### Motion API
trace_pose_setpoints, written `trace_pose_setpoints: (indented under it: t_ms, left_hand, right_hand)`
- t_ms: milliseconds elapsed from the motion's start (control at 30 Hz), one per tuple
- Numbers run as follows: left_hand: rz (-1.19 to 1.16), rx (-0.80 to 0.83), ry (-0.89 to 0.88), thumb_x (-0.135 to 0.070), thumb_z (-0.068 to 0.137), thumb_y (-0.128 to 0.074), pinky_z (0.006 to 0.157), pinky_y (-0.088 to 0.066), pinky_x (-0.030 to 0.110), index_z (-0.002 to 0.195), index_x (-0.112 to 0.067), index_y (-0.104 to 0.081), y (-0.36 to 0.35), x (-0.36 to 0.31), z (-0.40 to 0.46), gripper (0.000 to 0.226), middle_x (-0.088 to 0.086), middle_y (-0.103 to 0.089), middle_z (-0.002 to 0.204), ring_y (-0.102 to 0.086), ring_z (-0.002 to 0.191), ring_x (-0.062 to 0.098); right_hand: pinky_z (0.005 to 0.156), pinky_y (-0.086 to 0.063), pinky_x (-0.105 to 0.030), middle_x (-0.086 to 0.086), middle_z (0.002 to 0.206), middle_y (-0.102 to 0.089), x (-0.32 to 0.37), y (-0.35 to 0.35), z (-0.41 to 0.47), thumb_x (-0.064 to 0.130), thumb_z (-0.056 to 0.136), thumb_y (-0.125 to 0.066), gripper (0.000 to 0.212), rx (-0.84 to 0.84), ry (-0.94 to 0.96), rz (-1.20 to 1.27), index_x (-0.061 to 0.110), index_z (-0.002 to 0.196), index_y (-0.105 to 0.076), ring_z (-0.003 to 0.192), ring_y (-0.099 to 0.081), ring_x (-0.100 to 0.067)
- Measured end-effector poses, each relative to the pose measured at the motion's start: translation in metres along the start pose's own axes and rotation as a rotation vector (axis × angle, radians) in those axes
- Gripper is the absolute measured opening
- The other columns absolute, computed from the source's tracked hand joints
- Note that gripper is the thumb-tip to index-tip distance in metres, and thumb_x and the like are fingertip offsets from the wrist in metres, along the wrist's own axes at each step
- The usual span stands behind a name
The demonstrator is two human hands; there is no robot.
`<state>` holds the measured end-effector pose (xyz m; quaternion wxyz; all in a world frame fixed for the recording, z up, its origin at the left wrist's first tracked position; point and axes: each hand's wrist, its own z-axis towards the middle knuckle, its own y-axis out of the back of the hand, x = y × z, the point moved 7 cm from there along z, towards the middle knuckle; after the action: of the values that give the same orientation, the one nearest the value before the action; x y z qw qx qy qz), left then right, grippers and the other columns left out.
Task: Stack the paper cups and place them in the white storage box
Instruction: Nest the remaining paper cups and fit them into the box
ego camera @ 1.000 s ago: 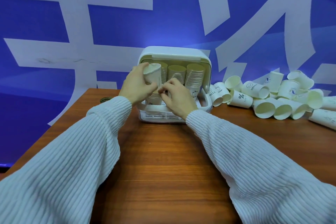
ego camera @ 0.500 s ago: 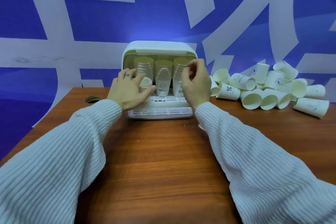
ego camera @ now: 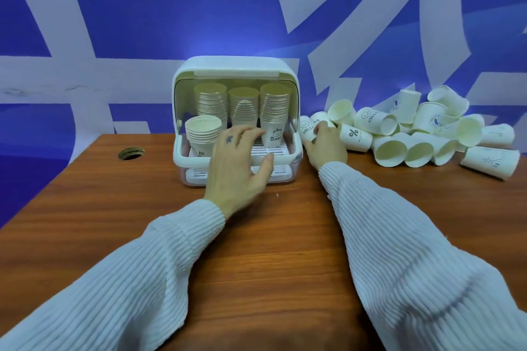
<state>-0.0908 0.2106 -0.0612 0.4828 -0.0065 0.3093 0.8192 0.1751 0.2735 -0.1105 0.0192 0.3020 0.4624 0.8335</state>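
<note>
1. Your left hand (ego camera: 238, 164) hovers with fingers spread and empty in front of the white storage box (ego camera: 236, 71), palm down over its front rim.
2. Your right hand (ego camera: 325, 145) reaches to the box's right side, fingers curled onto a lying paper cup (ego camera: 306, 128) marked "HELLO"; how firmly it grips, you cannot tell.
3. Inside the box, three tall stacks (ego camera: 243, 107) stand at the back and a shorter stack (ego camera: 203, 134) stands front left.
4. The loose cups (ego camera: 413, 134) lie heaped on the wooden table (ego camera: 271, 236), right of the box.
</note>
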Motion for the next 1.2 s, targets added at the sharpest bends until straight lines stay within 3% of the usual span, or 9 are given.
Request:
trace_pose_setpoints:
  t_ms: [167,333,500,600,667,733,900,1033,1200]
  left_hand:
    - [0.019,0.05,0.016,-0.031,0.089,-0.062,0.104,-0.041,0.038,0.128,-0.012,-0.062,-0.011,-0.004,0.002,0.044,0.006,-0.059,0.126,-0.049,0.12,0.025]
    - [-0.236,0.019,0.124,-0.024,0.089,-0.067,0.099,-0.052,0.04,0.13,-0.01,-0.06,-0.019,-0.028,0.016,0.044,0.006,-0.051,0.13,-0.057,0.114,0.02]
    - [-0.675,0.075,0.609,-0.065,0.065,-0.085,0.112,-0.046,0.042,0.159,-0.027,-0.02,-0.053,-0.046,0.03,0.12,0.004,-0.035,0.157,-0.05,0.136,0.019]
    - [-0.668,0.109,0.629,-0.058,0.064,-0.085,0.111,-0.046,0.04,0.158,-0.026,-0.017,-0.065,-0.054,0.028,0.121,0.003,-0.042,0.151,-0.053,0.13,0.018]
    - [-0.623,0.139,0.566,-0.043,0.074,-0.089,0.109,-0.042,0.028,0.158,-0.022,-0.017,-0.067,-0.06,0.022,0.113,-0.002,-0.042,0.147,-0.049,0.127,0.012]
    - [-0.608,0.187,0.52,-0.038,0.076,-0.09,0.112,-0.041,0.031,0.159,-0.024,-0.015,-0.072,-0.062,0.013,0.113,-0.003,-0.042,0.149,-0.047,0.132,0.013]
    - [-0.623,0.254,0.505,-0.042,0.074,-0.09,0.113,-0.045,0.046,0.155,-0.041,-0.016,-0.079,-0.06,-0.001,0.11,-0.002,-0.039,0.157,-0.048,0.136,0.018]
    - [-0.603,0.252,0.508,-0.036,0.076,-0.09,0.114,-0.045,0.042,0.158,-0.038,-0.014,-0.075,-0.059,-0.008,0.111,-0.003,-0.04,0.157,-0.048,0.135,0.015]
    - [-0.564,0.243,0.489,-0.033,0.079,-0.088,0.106,-0.043,0.029,0.159,-0.032,-0.014,-0.066,-0.058,-0.007,0.109,-0.004,-0.043,0.15,-0.048,0.125,0.009]
  right_hand:
    - [0.077,-0.049,-0.039,-0.003,0.112,-0.059,-0.011,0.024,-0.017,0.037,0.086,-0.068,0.039,-0.055,-0.028,0.092,0.019,0.114,-0.048,0.094,-0.06,-0.028]
    - [0.072,-0.057,-0.037,0.002,0.102,-0.062,-0.028,0.076,-0.066,0.029,0.077,-0.074,0.042,-0.239,-0.291,0.828,0.022,0.111,-0.05,0.088,-0.067,-0.023]
    - [0.072,-0.054,-0.03,-0.006,0.107,-0.067,0.004,0.097,-0.115,0.018,0.084,-0.077,0.038,0.015,-0.01,1.156,0.024,0.113,-0.055,0.079,-0.065,-0.018]
    - [0.079,-0.058,-0.032,0.0,0.108,-0.071,-0.004,0.096,-0.116,0.031,0.091,-0.073,0.022,0.083,0.059,1.0,0.026,0.11,-0.063,0.089,-0.07,-0.019]
    - [0.092,-0.056,-0.035,0.006,0.113,-0.069,-0.039,0.108,-0.097,0.036,0.096,-0.066,0.017,-0.086,-0.062,0.793,0.026,0.109,-0.066,0.102,-0.068,-0.016]
    - [0.093,-0.048,-0.032,0.003,0.13,-0.06,-0.076,0.125,-0.077,0.026,0.099,-0.058,0.021,-0.216,-0.134,0.446,0.023,0.118,-0.066,0.116,-0.061,-0.018]
    - [0.098,-0.047,-0.045,0.002,0.164,-0.035,-0.121,0.119,-0.038,0.016,0.099,-0.053,0.033,0.062,-0.064,-0.213,0.022,0.126,-0.07,0.137,-0.05,-0.025]
    - [0.085,-0.052,-0.045,-0.003,0.142,-0.054,-0.126,0.122,-0.03,0.014,0.098,-0.056,0.034,0.003,0.064,-0.35,0.013,0.13,-0.068,0.112,-0.061,-0.033]
    - [0.081,-0.052,-0.044,-0.007,0.113,-0.067,-0.113,0.14,-0.046,0.02,0.095,-0.058,0.022,-0.158,0.206,-0.305,0.012,0.109,-0.073,0.096,-0.063,-0.036]
